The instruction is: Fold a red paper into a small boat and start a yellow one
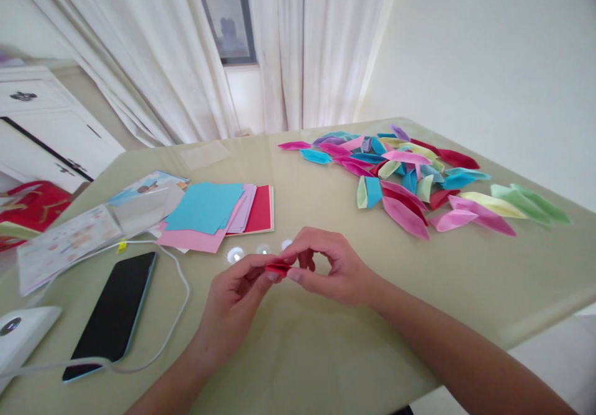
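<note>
Surface: folded papers heaped by its far right corner; paper stack toward its left edge. Right hand: curled, thumb and fingertips closed on the right end of red folded paper. Left hand: pinching the left end. Paper well in from far edge, long axis side to side; both hands equally near.

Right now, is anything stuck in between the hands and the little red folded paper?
Nothing visible is. The left hand and the right hand both have their fingers right on the red folded paper. The loose colored paper sheets lie farther back, not between.
</note>
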The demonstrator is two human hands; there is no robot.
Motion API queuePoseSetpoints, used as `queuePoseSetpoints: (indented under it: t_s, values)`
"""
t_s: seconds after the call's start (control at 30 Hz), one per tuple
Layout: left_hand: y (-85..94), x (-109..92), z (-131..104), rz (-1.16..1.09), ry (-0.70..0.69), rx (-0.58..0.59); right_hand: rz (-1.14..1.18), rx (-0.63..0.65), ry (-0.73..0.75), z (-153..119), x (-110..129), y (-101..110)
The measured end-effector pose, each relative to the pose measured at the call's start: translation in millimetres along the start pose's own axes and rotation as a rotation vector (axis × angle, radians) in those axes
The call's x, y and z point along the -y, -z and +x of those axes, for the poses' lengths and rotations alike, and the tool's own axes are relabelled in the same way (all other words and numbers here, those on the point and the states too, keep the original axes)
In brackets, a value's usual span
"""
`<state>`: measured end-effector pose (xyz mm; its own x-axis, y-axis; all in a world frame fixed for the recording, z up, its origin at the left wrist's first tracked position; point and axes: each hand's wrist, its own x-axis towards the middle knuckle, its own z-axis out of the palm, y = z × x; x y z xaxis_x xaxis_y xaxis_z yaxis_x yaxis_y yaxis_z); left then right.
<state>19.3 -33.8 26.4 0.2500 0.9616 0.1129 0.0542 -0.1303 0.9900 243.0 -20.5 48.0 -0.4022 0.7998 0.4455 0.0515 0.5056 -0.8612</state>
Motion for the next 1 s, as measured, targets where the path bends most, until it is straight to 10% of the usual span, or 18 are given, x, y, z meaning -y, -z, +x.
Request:
queuePoseSetpoints:
  t_s: [0.57,1.0]
  values:
    - [0.2,3.2,-2.3,0.199,-0.125,-0.087,-0.337,-0.014,0.288,-2.0,-3.8,-0.9]
    - [0.4,6.5,-5.9,0.525,-0.374,-0.090,-0.280,-0.007,0.150,-2.1,-7.3,-8.8]
